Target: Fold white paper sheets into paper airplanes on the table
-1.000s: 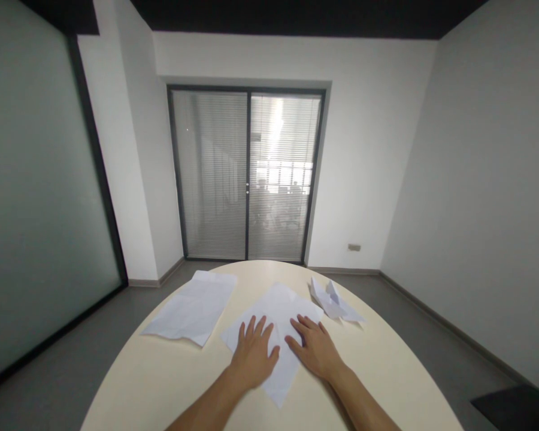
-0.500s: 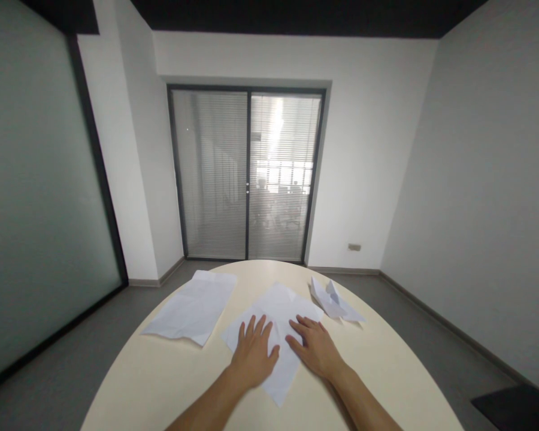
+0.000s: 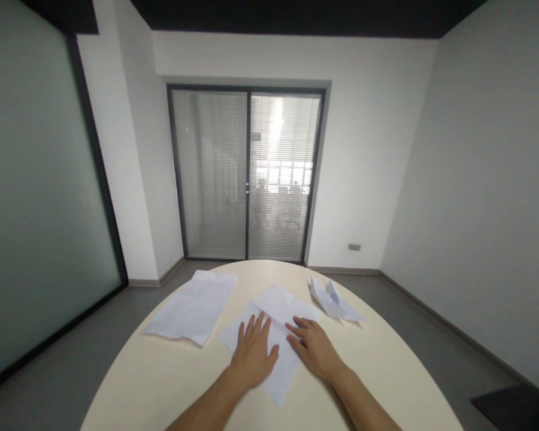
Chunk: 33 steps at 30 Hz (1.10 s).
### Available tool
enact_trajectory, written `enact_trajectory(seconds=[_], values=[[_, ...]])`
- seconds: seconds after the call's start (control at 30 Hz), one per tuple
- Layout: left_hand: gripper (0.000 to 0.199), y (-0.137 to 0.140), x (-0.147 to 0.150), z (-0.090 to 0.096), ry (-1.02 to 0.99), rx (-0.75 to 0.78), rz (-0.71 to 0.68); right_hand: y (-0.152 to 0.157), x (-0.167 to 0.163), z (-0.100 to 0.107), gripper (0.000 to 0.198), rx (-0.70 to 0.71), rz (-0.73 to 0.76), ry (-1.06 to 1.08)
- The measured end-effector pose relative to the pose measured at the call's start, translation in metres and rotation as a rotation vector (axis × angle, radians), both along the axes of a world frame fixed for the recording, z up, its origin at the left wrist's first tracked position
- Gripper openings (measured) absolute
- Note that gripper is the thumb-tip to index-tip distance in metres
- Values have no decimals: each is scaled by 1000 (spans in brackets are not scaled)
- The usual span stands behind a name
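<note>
While both palms face down, the left grip (image 3: 254, 359) is spread wide, its fingers fanned over the left part of the working sheet (image 3: 290, 306); it encloses nothing. The right grip (image 3: 315, 347) is also wide, with its fingers angled inward and resting on the right part of the same sheet; we see nothing pinched in it.

Compared with half a second ago, the right fingertips sit slightly further left, and the left grip holds nearly the same position. We now see a diagonal line across the far part of the sheet, just beyond the fingertips, and its right corner is drawn in. We judge that the right grip is shifting the paper while the left steadies it. We cannot tell whether the line is a folded edge or a raised ridge; either way, we treat the sheet as not settled.

The working sheet lies at the middle of the pale round surface (image 3: 161, 383). To its left, well apart from the left grip, lies a loose sheet (image 3: 195, 308); to its right, near the far rim, stands a folded paper shape (image 3: 335, 304).
</note>
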<state>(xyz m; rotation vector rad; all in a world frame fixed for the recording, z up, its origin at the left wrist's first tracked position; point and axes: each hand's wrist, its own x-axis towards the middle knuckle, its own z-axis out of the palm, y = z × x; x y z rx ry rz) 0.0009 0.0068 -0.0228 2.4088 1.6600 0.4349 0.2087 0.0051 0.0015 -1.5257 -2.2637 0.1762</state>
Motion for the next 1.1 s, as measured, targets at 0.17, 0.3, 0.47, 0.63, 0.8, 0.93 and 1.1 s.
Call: enact_trajectory(seconds=[0.17,0.3,0.47,0.63,0.8,0.93,1.1], values=[[73,-2,1,5,-13,24,15,-1,-1,0,46,-4,39,23],[74,-4,1,7,-22,61,1,-3,-2,2,46,5,68,52],[77,-3,0,7,-24,158,-20,-4,-4,4,46,7,93,79],[72,1,0,9,-37,249,-36,-5,-5,2,44,38,117,97],[50,8,-3,11,-80,394,-16,-6,-8,4,44,70,152,105],[33,8,-4,16,-99,471,-14,-8,-10,9,43,83,167,112],[25,8,-3,19,-138,477,-16,-5,-10,8,42,109,155,135]])
